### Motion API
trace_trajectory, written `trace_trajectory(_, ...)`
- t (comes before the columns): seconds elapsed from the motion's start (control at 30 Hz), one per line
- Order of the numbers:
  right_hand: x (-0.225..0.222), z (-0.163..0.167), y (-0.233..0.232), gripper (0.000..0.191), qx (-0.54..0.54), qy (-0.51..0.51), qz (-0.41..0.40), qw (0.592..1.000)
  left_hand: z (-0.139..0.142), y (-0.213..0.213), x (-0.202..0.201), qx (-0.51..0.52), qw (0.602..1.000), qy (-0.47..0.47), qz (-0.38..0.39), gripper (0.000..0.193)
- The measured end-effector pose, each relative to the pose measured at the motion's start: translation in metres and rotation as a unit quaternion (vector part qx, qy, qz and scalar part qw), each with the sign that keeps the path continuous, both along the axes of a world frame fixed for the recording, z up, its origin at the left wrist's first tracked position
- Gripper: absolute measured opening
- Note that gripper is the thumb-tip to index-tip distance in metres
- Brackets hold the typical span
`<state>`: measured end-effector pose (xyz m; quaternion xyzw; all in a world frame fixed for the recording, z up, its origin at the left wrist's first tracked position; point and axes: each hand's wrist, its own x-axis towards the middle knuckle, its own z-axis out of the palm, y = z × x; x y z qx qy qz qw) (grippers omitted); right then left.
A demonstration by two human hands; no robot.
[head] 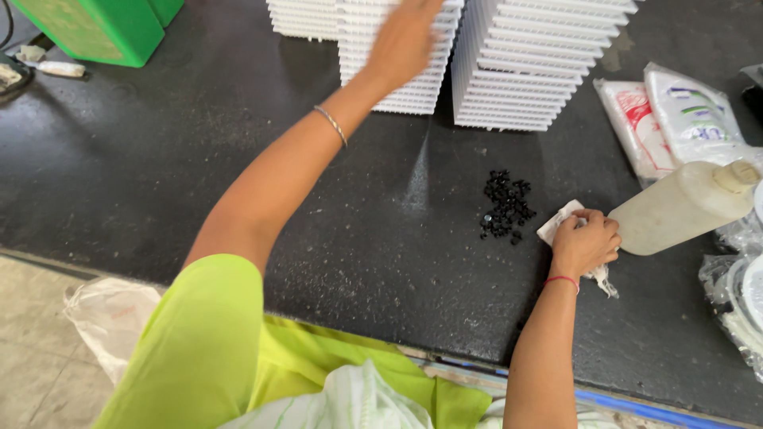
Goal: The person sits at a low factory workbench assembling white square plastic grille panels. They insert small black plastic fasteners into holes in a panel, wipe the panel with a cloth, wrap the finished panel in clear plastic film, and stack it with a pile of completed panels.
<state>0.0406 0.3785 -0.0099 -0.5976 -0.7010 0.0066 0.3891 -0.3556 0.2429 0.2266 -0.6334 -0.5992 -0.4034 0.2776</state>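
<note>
My left hand (pixel 404 38) is stretched far forward over a stack of white ribbed plastic panels (pixel 395 56), blurred, fingers apart and resting on or just above the stack; I cannot tell if it grips a panel. A thin metal bangle sits on that wrist. My right hand (pixel 586 241) is closed on a crumpled white cloth (pixel 556 224) pressed to the black table (pixel 238 159). A small heap of black beads or small parts (pixel 505 207) lies just left of the cloth. A cloudy plastic bottle (pixel 685 206) lies tilted right beside my right hand.
A second stack of white panels (pixel 531 63) stands at the back right. White printed plastic packets (pixel 675 119) lie at the far right, with clear bags (pixel 735 302) below them. A green box (pixel 95 28) is at the back left. The table's front edge runs near my body.
</note>
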Motion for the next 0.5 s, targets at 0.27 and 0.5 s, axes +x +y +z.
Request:
trace_trajectory(0.27,0.0,-0.005,0.008,0.016,0.003,0.006,0.004,1.0,-0.062,-0.064,0.078,-0.487,0.832,-0.161,-0.21,0.06)
trace_trajectory(0.5,0.003,-0.012,0.018,0.019,0.051,0.056,0.001,0.997,-0.116,-0.191,0.052,-0.327,0.848,-0.397,-0.129,0.047)
